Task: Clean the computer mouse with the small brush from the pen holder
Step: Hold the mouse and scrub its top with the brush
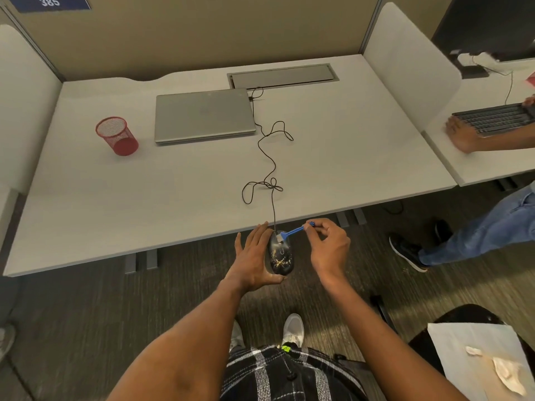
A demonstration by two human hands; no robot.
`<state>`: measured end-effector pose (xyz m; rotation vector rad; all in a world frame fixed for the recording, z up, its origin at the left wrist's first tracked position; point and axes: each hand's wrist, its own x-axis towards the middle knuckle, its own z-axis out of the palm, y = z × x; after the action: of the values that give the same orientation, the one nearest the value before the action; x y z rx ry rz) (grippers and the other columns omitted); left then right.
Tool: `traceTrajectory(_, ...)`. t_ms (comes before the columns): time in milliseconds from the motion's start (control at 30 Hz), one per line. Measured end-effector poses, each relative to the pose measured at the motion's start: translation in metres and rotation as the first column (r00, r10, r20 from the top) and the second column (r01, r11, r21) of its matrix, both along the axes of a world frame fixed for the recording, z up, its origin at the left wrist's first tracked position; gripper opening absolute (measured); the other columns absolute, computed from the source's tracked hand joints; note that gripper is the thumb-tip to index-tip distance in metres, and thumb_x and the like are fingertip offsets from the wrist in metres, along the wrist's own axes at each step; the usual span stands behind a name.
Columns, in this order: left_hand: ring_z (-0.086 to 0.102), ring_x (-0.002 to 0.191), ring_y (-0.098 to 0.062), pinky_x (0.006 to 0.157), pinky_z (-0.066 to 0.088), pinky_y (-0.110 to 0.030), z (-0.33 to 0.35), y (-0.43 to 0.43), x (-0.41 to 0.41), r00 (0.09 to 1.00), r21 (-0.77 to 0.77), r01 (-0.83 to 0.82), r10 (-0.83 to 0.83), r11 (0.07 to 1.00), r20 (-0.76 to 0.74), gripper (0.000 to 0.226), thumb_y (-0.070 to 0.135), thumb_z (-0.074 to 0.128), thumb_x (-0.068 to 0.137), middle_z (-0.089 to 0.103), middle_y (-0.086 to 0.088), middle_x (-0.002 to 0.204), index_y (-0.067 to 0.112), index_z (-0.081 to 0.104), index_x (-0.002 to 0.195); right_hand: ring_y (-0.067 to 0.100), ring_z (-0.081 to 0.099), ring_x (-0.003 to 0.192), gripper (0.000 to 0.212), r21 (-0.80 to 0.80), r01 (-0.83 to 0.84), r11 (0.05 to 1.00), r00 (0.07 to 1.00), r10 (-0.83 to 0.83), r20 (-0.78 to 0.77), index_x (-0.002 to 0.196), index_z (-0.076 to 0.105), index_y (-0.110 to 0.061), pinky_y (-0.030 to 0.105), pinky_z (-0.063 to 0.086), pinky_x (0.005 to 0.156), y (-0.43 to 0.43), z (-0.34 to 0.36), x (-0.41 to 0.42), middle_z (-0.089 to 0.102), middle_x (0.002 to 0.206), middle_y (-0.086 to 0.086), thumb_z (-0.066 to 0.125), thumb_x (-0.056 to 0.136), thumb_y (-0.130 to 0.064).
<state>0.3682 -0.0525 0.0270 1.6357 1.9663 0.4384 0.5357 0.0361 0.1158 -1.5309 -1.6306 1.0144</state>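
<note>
A black computer mouse (pixel 280 256) with gold speckles rests in my left hand (pixel 251 256), held just off the desk's front edge. My right hand (pixel 328 244) pinches the end of a small blue brush (pixel 295 230). The brush's pale bristle tip touches the front of the mouse near the wheel. The mouse cable (pixel 270 157) runs up over the desk to the closed grey laptop (pixel 204 115). A red mesh pen holder (pixel 117 136) stands upright at the desk's left, and nothing shows inside it.
The grey desk (pixel 144 198) has partition walls on both sides and a cable hatch (pixel 282 76) at the back. Another person's hand (pixel 461 134) rests by a keyboard (pixel 495 118) on the neighbouring desk at right. A chair with white paper (pixel 477 351) stands at lower right.
</note>
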Motion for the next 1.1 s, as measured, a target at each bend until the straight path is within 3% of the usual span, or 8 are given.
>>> traceTrajectory(167, -0.010, 0.160, -0.014, 0.125, -0.014, -0.061, 0.001, 0.001, 0.003, 1.000, -0.003, 0.005, -0.005, 1.000, 0.012, 0.133, 0.077, 0.076, 0.066, -0.003, 0.004, 0.175, 0.022, 0.006, 0.165, 0.007, 0.068, 0.089, 0.012, 0.151, -0.064, 0.986, 0.991, 0.046, 0.124, 0.105, 0.072, -0.024, 0.028, 0.060, 0.077, 0.004, -0.006, 0.003, 0.073, 0.094, -0.007, 0.071, 0.093, -0.020)
traceTrajectory(333, -0.007, 0.160, -0.014, 0.126, -0.013, -0.060, 0.003, 0.002, 0.001, 1.000, 0.000, -0.004, 0.004, 1.000, 0.025, 0.133, 0.072, 0.081, 0.067, -0.001, 0.004, 0.174, 0.023, 0.006, 0.165, 0.005, 0.063, 0.086, 0.011, 0.223, -0.266, 0.938, 0.948, 0.213, 0.238, 0.104, 0.073, -0.025, 0.034, 0.058, 0.078, -0.004, 0.000, 0.010, 0.071, 0.091, -0.009, 0.068, 0.094, -0.025)
traceTrajectory(667, -0.005, 0.161, -0.018, 0.126, -0.014, -0.060, 0.006, 0.007, -0.004, 0.999, -0.019, -0.017, 0.017, 1.000, 0.037, 0.133, 0.070, 0.081, 0.069, -0.001, 0.002, 0.175, 0.023, 0.003, 0.165, 0.006, 0.066, 0.098, 0.014, 0.122, -0.382, 0.916, 0.919, 0.362, 0.154, 0.105, 0.073, -0.031, 0.037, 0.060, 0.083, -0.029, 0.013, 0.020, 0.070, 0.099, -0.015, 0.070, 0.092, -0.035)
traceTrajectory(800, -0.004, 0.161, -0.018, 0.126, -0.014, -0.059, 0.005, 0.009, -0.004, 0.999, -0.016, -0.014, 0.014, 1.000, 0.030, 0.133, 0.070, 0.081, 0.069, -0.001, 0.002, 0.175, 0.024, 0.003, 0.165, 0.002, 0.067, 0.092, 0.010, 0.131, -0.302, 0.944, 0.948, 0.283, 0.145, 0.101, 0.074, -0.028, 0.035, 0.061, 0.078, -0.034, 0.011, 0.015, 0.071, 0.095, -0.012, 0.071, 0.092, -0.029)
traceTrajectory(933, -0.002, 0.161, -0.017, 0.126, -0.014, -0.059, 0.003, 0.009, -0.006, 0.999, -0.005, -0.017, 0.017, 1.000, 0.030, 0.132, 0.071, 0.081, 0.067, 0.001, 0.003, 0.174, 0.025, 0.005, 0.165, 0.010, 0.065, 0.094, 0.014, 0.189, -0.175, 0.966, 0.977, 0.147, 0.155, 0.104, 0.074, -0.023, 0.041, 0.059, 0.081, -0.032, 0.012, 0.014, 0.070, 0.096, -0.009, 0.069, 0.091, -0.026)
traceTrajectory(1033, -0.001, 0.161, -0.017, 0.126, -0.014, -0.060, 0.003, 0.009, -0.006, 0.999, -0.004, -0.018, 0.018, 1.000, 0.042, 0.132, 0.071, 0.081, 0.067, 0.003, 0.003, 0.174, 0.025, 0.005, 0.165, 0.011, 0.062, 0.097, 0.017, 0.238, -0.196, 0.951, 0.972, 0.156, 0.175, 0.108, 0.073, -0.024, 0.039, 0.057, 0.082, -0.031, 0.015, 0.012, 0.069, 0.099, -0.010, 0.067, 0.092, -0.030)
traceTrajectory(1100, -0.001, 0.161, -0.017, 0.126, -0.014, -0.059, 0.004, 0.010, -0.007, 0.999, -0.001, -0.017, 0.017, 1.000, 0.042, 0.132, 0.070, 0.082, 0.068, 0.003, 0.004, 0.174, 0.024, 0.006, 0.165, 0.011, 0.058, 0.102, 0.018, 0.267, -0.295, 0.917, 0.944, 0.237, 0.230, 0.109, 0.074, -0.024, 0.033, 0.056, 0.083, -0.031, 0.015, 0.010, 0.069, 0.102, -0.007, 0.070, 0.092, -0.028)
